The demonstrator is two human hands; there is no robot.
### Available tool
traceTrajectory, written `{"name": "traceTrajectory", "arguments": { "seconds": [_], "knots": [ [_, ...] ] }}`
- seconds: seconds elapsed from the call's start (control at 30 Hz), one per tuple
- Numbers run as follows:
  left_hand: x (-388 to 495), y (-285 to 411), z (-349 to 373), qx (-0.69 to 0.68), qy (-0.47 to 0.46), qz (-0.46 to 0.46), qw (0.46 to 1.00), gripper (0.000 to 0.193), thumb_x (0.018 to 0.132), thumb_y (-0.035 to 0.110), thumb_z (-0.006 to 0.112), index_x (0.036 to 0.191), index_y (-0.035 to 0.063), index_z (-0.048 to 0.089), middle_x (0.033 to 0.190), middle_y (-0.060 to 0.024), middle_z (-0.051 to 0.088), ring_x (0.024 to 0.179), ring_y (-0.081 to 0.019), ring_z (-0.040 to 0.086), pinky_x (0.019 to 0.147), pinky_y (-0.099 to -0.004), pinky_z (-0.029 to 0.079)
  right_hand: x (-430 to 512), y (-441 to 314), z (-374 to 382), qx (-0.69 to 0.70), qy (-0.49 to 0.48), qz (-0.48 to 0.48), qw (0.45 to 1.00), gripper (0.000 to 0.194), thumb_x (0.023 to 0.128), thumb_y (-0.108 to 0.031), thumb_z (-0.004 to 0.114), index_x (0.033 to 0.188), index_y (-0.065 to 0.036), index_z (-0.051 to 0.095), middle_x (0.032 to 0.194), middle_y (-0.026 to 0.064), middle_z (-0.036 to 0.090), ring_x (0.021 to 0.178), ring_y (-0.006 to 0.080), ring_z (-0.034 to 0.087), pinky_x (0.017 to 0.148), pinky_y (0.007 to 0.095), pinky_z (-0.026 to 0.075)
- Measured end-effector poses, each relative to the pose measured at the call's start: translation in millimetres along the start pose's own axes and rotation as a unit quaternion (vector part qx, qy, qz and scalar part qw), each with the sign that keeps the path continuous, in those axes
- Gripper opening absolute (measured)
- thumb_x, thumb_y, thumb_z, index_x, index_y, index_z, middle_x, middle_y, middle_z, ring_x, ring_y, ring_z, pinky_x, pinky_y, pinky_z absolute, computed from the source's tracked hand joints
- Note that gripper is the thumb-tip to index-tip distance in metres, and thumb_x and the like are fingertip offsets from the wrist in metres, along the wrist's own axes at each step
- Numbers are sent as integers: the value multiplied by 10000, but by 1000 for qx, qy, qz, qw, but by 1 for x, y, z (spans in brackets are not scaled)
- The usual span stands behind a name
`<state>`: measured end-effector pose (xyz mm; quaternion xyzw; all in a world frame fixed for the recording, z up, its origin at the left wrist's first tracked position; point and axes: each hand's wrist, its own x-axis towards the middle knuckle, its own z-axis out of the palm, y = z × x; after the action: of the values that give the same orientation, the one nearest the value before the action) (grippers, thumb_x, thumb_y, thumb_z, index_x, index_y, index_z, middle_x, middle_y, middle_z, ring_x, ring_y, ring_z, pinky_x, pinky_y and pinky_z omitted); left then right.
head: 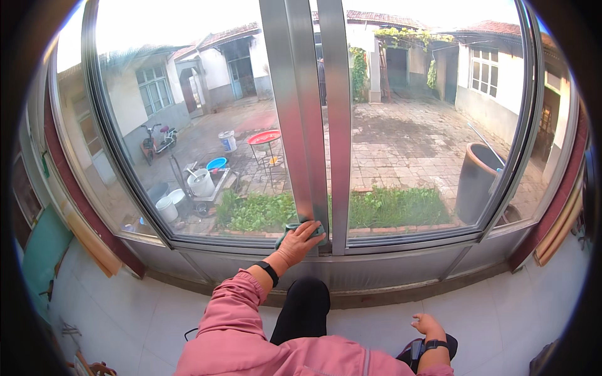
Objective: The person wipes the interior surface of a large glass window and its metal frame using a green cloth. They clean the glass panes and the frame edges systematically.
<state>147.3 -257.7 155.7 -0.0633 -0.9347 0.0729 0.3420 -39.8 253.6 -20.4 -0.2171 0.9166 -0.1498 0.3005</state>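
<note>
With my left hand (298, 242) I press a folded green cloth (283, 237) against the metal window frame, at the foot of the centre upright (301, 141). The fingers lie spread over the cloth and hide part of it. My right hand (429, 324) hangs low on the right, above the floor and near my knee, its fingers loosely bent and holding nothing. Glass panes stand on both sides of the upright, the left pane (188, 141) and the right pane (414, 131). Some haze shows on the glass.
A metal panel (376, 272) and a low sill run below the panes. Curtains hang at the left (91, 239) and right (559, 225). Pale floor tiles (475, 301) lie underfoot. Outside are buckets (203, 183), a large vat (475, 183), plants and a partly hidden person (322, 80).
</note>
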Motion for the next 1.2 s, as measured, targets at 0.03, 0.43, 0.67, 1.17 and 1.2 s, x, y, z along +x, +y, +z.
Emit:
{"name": "traceTrajectory", "arguments": {
  "seconds": [0.03,0.43,0.67,1.17,1.2],
  "knots": [
    [13,1,-16,-46,55,30,997,635,731,-30,638,1331,174,596,1438,-155,478,1254,-364,511,956,-492,488,1,1,0,5,1,-2,1000,469,879,-262,730,1311,-111,632,1173,174,699,1115,341,652,970,419,509],
    [348,-96,-300,49,517,32,854,605,885,270,692,1431,91,500,1341,-277,528,1252,-462,490,1055,-511,410,32,19,14,1,11,-61,998,489,874,-339,731,1301,-119,636,1173,186,695,1096,348,658,945,414,525],
    [456,-127,-365,376,429,-144,809,507,841,118,585,1334,8,541,1450,-223,437,1376,-412,373,1155,-456,313,37,21,13,52,-3,-34,998,511,869,-366,737,1308,-129,629,1207,176,684,1126,343,644,961,411,514],
    [453,-116,-352,525,235,-143,805,454,898,177,503,1307,-18,541,1084,-212,695,1110,-333,633,952,-484,451,38,17,11,112,8,-15,994,517,839,-276,752,1306,-91,627,1126,210,700,1050,349,672,916,417,527],
    [450,-111,-352,508,231,-146,817,465,899,174,497,1320,-21,531,1063,-204,701,1092,-334,642,934,-489,453,36,17,9,103,11,-18,994,509,842,-262,752,1301,-80,628,1123,215,701,1046,344,677,911,407,530]
  ]
}}
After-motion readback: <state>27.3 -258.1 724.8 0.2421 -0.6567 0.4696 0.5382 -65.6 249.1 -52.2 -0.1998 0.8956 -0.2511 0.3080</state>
